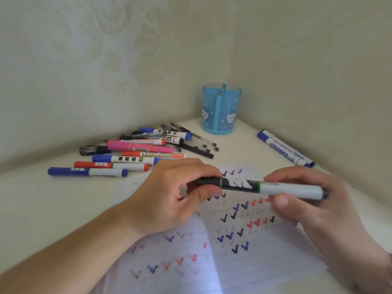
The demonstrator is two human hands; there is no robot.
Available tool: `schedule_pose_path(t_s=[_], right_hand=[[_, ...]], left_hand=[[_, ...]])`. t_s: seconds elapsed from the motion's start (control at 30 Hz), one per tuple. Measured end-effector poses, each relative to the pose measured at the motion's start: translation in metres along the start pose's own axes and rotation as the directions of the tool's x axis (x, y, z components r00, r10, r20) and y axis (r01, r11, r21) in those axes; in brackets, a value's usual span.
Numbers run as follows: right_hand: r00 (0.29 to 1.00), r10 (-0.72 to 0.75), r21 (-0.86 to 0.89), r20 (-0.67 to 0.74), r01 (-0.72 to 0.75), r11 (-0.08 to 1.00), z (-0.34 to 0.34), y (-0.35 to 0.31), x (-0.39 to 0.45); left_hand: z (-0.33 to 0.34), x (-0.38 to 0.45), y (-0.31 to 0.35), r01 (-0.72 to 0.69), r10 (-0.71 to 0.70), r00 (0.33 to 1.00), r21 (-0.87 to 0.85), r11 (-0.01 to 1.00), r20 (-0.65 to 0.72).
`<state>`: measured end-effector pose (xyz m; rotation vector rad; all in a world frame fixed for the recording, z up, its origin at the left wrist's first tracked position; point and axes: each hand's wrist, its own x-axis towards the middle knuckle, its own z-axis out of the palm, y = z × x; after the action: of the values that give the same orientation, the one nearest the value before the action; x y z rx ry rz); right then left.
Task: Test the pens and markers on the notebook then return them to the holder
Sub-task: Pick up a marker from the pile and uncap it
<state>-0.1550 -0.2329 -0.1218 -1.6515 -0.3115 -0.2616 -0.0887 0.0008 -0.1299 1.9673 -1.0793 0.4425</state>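
I hold a black-and-white marker [250,185] level above the open notebook [244,262]. My left hand [169,198] grips its black cap end, and my right hand [307,198] pinches the white barrel. The cap sits on the marker. The lined pages carry many black, blue and red check marks. A blue see-through holder [221,109] with cat pictures stands upright in the far corner with nothing sticking out of it. A heap of pens and markers [144,149] lies on the table to the left of the holder.
Two blue-capped markers [284,148] lie along the right wall. Patterned walls meet in the corner behind the holder. The white table [53,209] runs out to the left of my forearm.
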Motion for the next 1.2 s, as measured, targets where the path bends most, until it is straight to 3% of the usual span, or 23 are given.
schedule_pose_path(t_s=[0.07,0.17,0.23,0.37,0.6,0.67,0.77,0.9,1.07,1.2], right_hand=[[0.997,-0.018,-0.108,-0.077,0.010,0.994,-0.002,0.003,-0.001],[0.995,-0.093,-0.503,0.033,0.096,0.859,-0.004,0.009,0.000],[0.994,-0.081,-0.543,0.080,0.111,0.832,-0.005,0.013,-0.001],[0.988,-0.086,-0.491,0.128,0.139,0.860,-0.009,0.016,0.000],[0.996,-0.012,-0.434,0.088,0.049,0.899,-0.006,0.016,0.003],[0.998,-0.016,-0.383,0.065,0.040,0.923,-0.003,0.014,0.008],[0.997,0.055,-0.135,-0.054,-0.062,0.989,-0.003,0.011,0.014],[0.979,0.088,0.014,-0.183,-0.087,0.996,-0.008,0.007,0.015],[0.989,0.077,-0.009,-0.128,-0.079,0.997,-0.002,-0.012,0.019],[0.998,-0.014,0.066,-0.053,0.018,0.998,0.039,-0.045,0.035]], left_hand=[[0.000,-0.001,-0.004,0.006,-0.006,1.000,0.041,0.999,-0.009],[0.001,-0.001,-0.007,0.039,-0.039,0.999,0.057,0.998,-0.011],[0.002,-0.001,-0.006,0.027,-0.025,0.999,0.076,0.997,-0.033],[0.006,-0.002,-0.001,-0.022,0.028,0.998,0.104,0.994,-0.059],[0.010,-0.005,-0.007,-0.103,0.110,0.993,0.170,0.980,-0.034],[0.010,-0.001,-0.013,-0.075,0.087,0.994,0.170,0.983,-0.067],[0.002,0.004,-0.022,-0.039,0.065,0.987,0.170,0.985,-0.148],[-0.007,-0.001,-0.026,0.034,-0.033,0.999,0.240,0.970,-0.010],[-0.065,-0.010,-0.040,0.150,-0.197,0.979,0.460,0.875,0.056],[-0.149,-0.066,-0.035,0.182,-0.223,0.975,0.625,0.759,-0.013]])
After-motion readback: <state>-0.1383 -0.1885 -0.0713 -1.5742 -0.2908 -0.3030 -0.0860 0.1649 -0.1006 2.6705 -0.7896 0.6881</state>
